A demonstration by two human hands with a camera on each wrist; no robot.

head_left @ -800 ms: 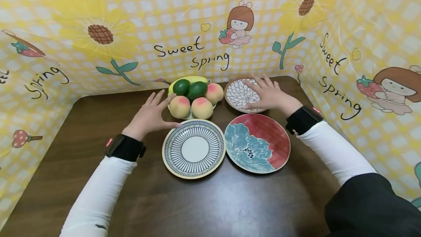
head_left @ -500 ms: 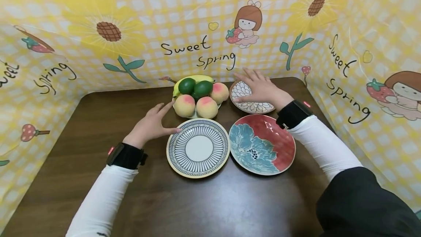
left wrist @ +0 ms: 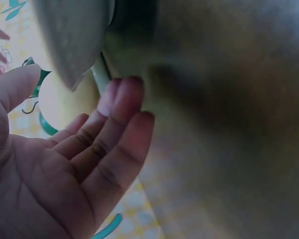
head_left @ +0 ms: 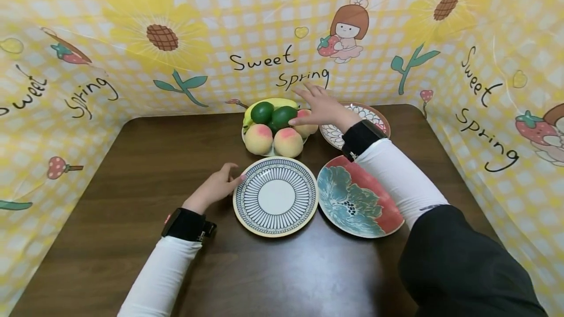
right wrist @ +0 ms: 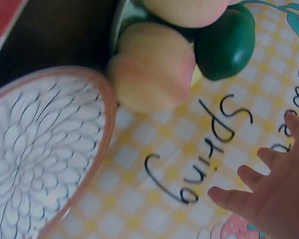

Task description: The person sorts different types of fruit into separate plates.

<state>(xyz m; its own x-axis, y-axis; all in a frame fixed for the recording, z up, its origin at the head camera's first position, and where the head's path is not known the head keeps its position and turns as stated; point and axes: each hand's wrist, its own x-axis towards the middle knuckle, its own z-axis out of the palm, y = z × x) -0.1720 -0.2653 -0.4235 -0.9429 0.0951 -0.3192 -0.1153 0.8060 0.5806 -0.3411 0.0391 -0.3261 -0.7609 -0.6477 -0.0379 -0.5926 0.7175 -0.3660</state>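
Note:
My left hand (head_left: 216, 187) is at the left rim of a round plate (head_left: 276, 197) with dark radiating lines and a yellow edge. Its thumb overlaps that rim in the head view. The left wrist view shows loosely bent fingers (left wrist: 124, 134) below the plate's edge, with a gap around it. My right hand (head_left: 323, 109), fingers spread, hovers over the right side of a fruit dish (head_left: 243, 137). On the dish lie peaches (head_left: 258, 139), dark green oval fruits (head_left: 262, 112) and a yellow banana (head_left: 275, 102); the hand partly hides one peach.
A brown-rimmed plate with white petals (head_left: 331, 135) stands at the back right, partly behind the right forearm. In front of it lies a red plate with a blue flower (head_left: 350, 202). Yellow checked cloth (head_left: 246, 23) walls the dark wooden table (head_left: 185, 146).
My right hand has moved left, from above the petal plate to above the fruit. My left hand has come down and nearer, from beside the fruit to the lined plate's left rim.

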